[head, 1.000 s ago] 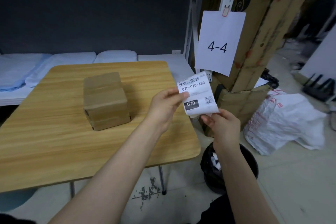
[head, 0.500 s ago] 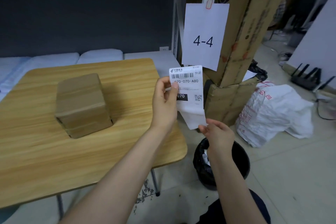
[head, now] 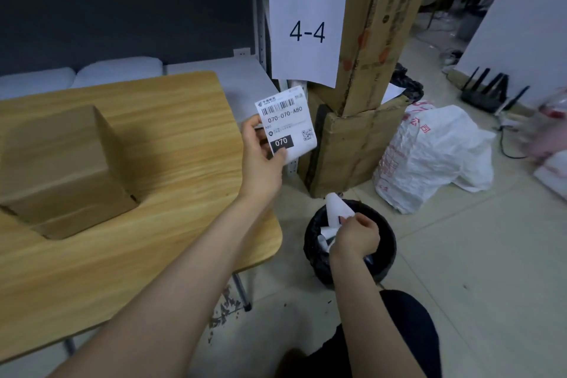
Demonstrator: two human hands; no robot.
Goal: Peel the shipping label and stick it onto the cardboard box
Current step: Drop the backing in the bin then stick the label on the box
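Note:
My left hand point(head: 260, 159) pinches the white shipping label point(head: 287, 123), printed with a barcode and "070-070-A80", upright beyond the table's right edge. My right hand point(head: 356, 235) is down over the black bin point(head: 383, 258), gripping the curled white backing paper point(head: 336, 212). The brown cardboard box point(head: 58, 169) sits shut on the wooden table point(head: 171, 138), far to the left of both hands.
A tall cardboard carton point(head: 380, 49) with a "4-4" sheet point(head: 308, 21) stands right behind the label. White woven sacks point(head: 435, 156) lie on the floor to the right, and a black router point(head: 487, 95) sits by the wall. White padded parcels point(head: 116, 72) line the shelf behind the table.
The backing has come off the label. My right hand has dropped with it from under the label down to the bin, while my left hand keeps the label. The view has turned to the right.

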